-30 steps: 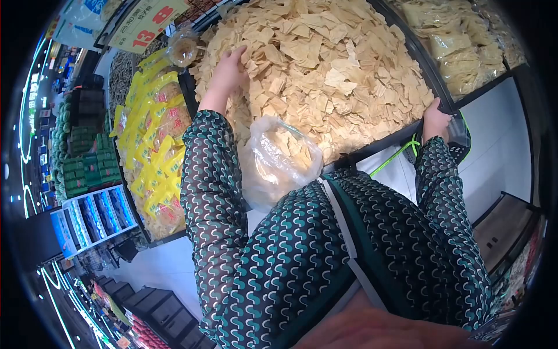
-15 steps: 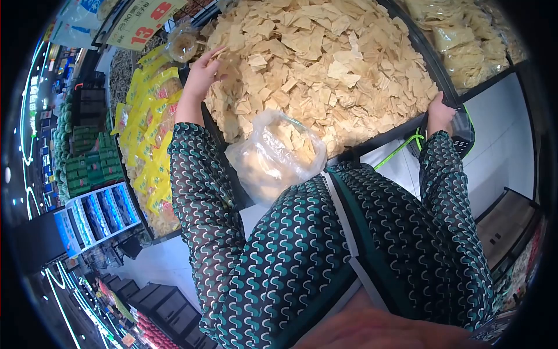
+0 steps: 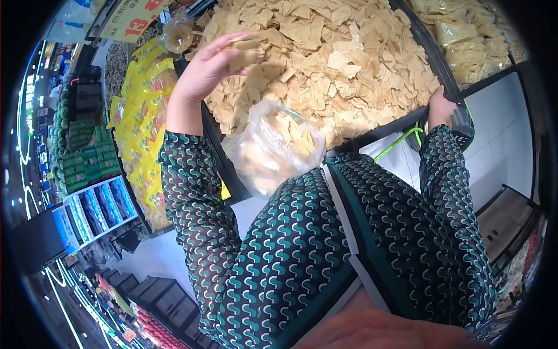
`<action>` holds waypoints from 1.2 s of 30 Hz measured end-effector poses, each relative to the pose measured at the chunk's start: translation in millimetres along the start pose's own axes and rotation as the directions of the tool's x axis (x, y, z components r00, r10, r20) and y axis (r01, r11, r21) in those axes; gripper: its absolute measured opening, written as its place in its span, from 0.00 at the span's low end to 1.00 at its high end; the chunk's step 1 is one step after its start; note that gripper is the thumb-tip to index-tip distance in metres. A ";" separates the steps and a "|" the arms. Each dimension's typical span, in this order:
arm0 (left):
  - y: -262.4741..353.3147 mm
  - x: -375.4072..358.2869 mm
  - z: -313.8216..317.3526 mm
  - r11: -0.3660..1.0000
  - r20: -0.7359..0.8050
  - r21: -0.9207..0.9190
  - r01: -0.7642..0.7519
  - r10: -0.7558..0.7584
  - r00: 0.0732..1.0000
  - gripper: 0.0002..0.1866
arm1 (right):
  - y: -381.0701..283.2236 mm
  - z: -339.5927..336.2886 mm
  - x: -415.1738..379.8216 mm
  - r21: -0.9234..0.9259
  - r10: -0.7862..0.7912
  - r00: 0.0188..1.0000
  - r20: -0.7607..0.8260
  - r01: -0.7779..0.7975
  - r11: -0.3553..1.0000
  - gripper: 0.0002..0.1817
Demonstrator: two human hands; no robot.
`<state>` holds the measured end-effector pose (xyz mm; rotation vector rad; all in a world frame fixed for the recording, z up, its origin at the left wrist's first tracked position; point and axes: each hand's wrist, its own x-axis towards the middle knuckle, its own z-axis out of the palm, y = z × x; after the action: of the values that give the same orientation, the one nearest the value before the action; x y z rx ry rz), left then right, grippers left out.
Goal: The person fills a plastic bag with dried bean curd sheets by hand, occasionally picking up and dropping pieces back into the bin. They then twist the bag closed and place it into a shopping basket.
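Note:
My left hand [image 3: 224,58] is raised over the left part of a large black bin [image 3: 395,123], its fingers closed on several pale, flat dried sheets [image 3: 247,51]. Broken sheets of the same kind [image 3: 325,64] fill the bin in a heap. At the bin's near edge, against my body, sits a clear plastic bag [image 3: 273,148] with its mouth open and some of these pieces inside. My right hand [image 3: 442,109] grips the rim at the bin's right corner, beside a dark basket [image 3: 462,139] with a bright green edge.
Yellow packets [image 3: 152,104] lie in a display on the left, under a price sign [image 3: 132,20]. Bagged pale goods [image 3: 465,49] fill another bin at the upper right. A blue and white shelf [image 3: 96,215] stands at the lower left.
My left hand has moved right and toward me over the heap, and sheets now show bunched in its fingers. The view has shifted slightly; my right hand stays at the corner.

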<state>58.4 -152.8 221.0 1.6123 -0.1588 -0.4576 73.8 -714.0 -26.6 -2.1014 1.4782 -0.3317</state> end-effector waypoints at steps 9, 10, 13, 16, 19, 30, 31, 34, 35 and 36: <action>-55.2 20.2 106.8 0.660 0.631 0.717 -0.224 -0.478 0.611 0.25 | -7.3 -3.9 -7.0 -0.027 0.040 0.999 -0.004 -0.040 0.999 0.55; -58.1 17.7 112.1 0.480 0.535 0.841 -0.250 -0.661 0.526 0.24 | -8.9 -8.5 -11.4 -0.059 0.056 0.998 0.008 -0.056 0.997 0.54; -68.2 -1.5 120.1 0.247 0.367 0.921 -0.302 -0.811 0.455 0.18 | -23.9 -35.0 -35.6 -0.100 0.042 0.998 0.047 -0.038 0.994 0.53; -69.0 -26.7 109.4 0.250 0.366 0.924 -0.288 -0.794 0.485 0.17 | -11.2 -19.9 -22.9 -0.052 0.030 0.999 0.016 -0.029 0.998 0.52; -49.7 -40.6 114.6 0.159 0.270 0.960 -0.231 -0.747 0.608 0.18 | -6.0 -13.1 -15.6 0.025 0.023 0.999 0.024 -0.023 0.999 0.51; -38.4 65.5 159.6 0.065 0.321 0.947 -0.315 -0.232 0.918 0.24 | -4.7 -7.0 -12.5 0.051 0.007 1.000 0.008 -0.008 0.999 0.50; -46.3 79.3 161.2 0.061 0.321 0.947 -0.316 -0.231 0.918 0.24 | -4.6 -7.0 -12.1 0.057 0.011 1.000 0.023 -0.013 0.998 0.50; -62.9 95.8 173.9 -0.014 0.299 0.954 -0.301 -0.084 0.951 0.34 | -3.7 -7.8 -11.4 0.065 0.009 0.999 0.032 -0.011 0.998 0.50; -64.3 93.1 182.5 -0.093 0.245 0.966 -0.240 0.039 0.969 0.39 | -3.2 -6.1 -9.0 0.065 0.016 0.999 0.030 -0.017 0.998 0.50; -67.1 91.5 188.9 -0.162 0.197 0.972 -0.171 0.162 0.967 0.45 | -1.2 -3.9 -7.2 0.072 0.007 1.000 0.024 -0.008 0.997 0.50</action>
<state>57.7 -354.3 131.6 3.1563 -0.9661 0.0166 70.2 -708.2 -22.0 -2.0355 1.4387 -0.3512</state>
